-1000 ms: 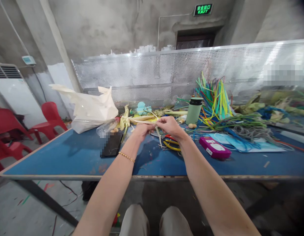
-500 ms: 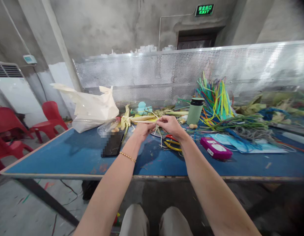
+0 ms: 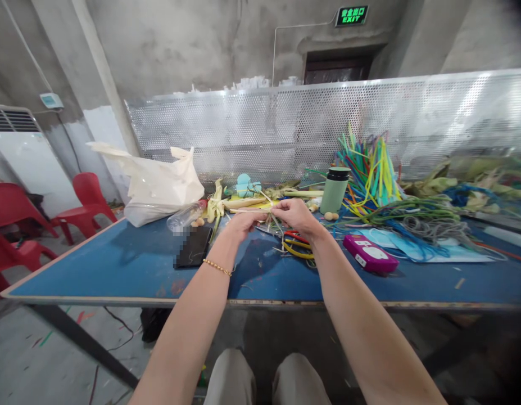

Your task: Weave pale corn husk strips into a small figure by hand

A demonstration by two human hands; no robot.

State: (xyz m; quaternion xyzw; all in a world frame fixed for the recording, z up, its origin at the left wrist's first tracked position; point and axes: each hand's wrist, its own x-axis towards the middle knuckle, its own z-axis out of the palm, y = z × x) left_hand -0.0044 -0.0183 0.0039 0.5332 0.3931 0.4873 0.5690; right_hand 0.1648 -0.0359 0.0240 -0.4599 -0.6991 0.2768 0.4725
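Observation:
Over the blue table, my left hand point(image 3: 244, 223) and my right hand point(image 3: 296, 216) meet almost fingertip to fingertip. Between them are thin pale strips that look like corn husk point(image 3: 266, 197), with narrow ends sticking up and hanging down. The fingers of my left hand are closed on the strips, partly hidden from view. My right hand pinches them with thumb and forefinger. Just below my right hand lie hand tools with red and yellow handles point(image 3: 297, 247). Pale yellowish husks point(image 3: 217, 203) lie behind my left hand.
A green bottle point(image 3: 335, 191) stands right of my hands, by small round balls point(image 3: 331, 216). A purple case point(image 3: 370, 254), colourful pipe cleaners point(image 3: 380, 174) and coiled wires point(image 3: 420, 228) lie right. On the left are a dark flat tablet point(image 3: 195, 247), a clear bottle point(image 3: 182, 218) and a white bag point(image 3: 163, 188).
My hands have shifted slightly and my left hand has turned, its fingers now flatter. The strips' hanging ends have moved, and more of the red- and yellow-handled tools shows.

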